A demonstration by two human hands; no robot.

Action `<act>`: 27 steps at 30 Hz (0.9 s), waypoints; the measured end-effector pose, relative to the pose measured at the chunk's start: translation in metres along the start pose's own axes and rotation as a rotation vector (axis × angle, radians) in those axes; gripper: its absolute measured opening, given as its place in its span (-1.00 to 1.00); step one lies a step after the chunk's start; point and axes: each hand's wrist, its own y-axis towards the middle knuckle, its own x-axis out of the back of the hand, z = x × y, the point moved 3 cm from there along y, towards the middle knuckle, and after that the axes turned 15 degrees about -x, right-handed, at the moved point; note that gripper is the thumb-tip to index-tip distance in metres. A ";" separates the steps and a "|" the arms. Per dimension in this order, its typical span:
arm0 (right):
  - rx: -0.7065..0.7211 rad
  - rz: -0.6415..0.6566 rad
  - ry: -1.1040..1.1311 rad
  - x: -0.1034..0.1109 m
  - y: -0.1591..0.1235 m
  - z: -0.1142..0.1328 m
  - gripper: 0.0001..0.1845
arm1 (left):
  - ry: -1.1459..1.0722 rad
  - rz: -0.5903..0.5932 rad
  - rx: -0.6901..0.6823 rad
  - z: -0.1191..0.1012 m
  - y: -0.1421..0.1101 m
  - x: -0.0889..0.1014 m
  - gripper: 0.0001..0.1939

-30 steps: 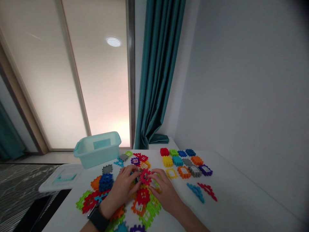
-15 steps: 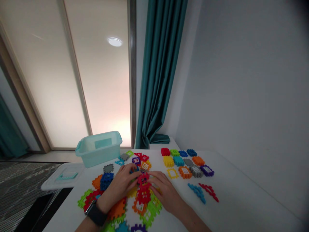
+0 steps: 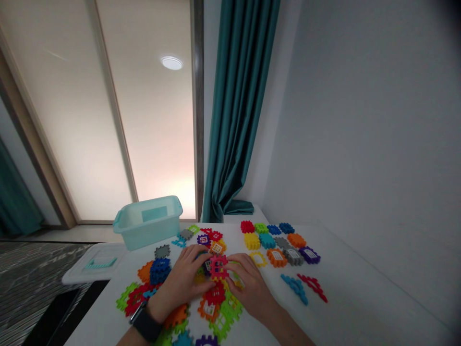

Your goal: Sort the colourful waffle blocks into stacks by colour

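I'm looking down on a white table (image 3: 355, 307); nearest me, a black watch (image 3: 146, 325) sits on the left wrist; the left hand (image 3: 178, 283) and right hand (image 3: 250, 288) close in narrowly on a red window tile (image 3: 219, 267) standing in the middle of the heap; the right fingertips (image 3: 233, 260) grip its right edge; the left hand's hold I cannot tell, though its fingers curl just beside the tile; a blue tile stack (image 3: 160, 270) lies left of the hands; to the right, a blue strip (image 3: 295, 289) and red strip (image 3: 312, 287) lie near rows of sorted tiles (image 3: 277, 242); at the far left edge stands a teal plastic bin (image 3: 147, 223); beyond, a teal curtain (image 3: 239, 110) hangs beside a frosted glass door (image 3: 151, 120).
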 end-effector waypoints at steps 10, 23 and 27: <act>0.081 -0.047 -0.011 0.007 0.001 -0.002 -0.78 | -0.226 -0.107 0.072 0.012 -0.008 -0.007 -0.53; -0.530 0.035 0.458 -0.004 0.003 -0.011 -0.76 | -0.559 -0.119 0.251 0.008 0.000 -0.013 -0.76; -0.739 0.126 0.681 -0.015 0.004 -0.018 -0.60 | -0.618 -0.098 0.277 0.004 0.003 -0.014 -0.75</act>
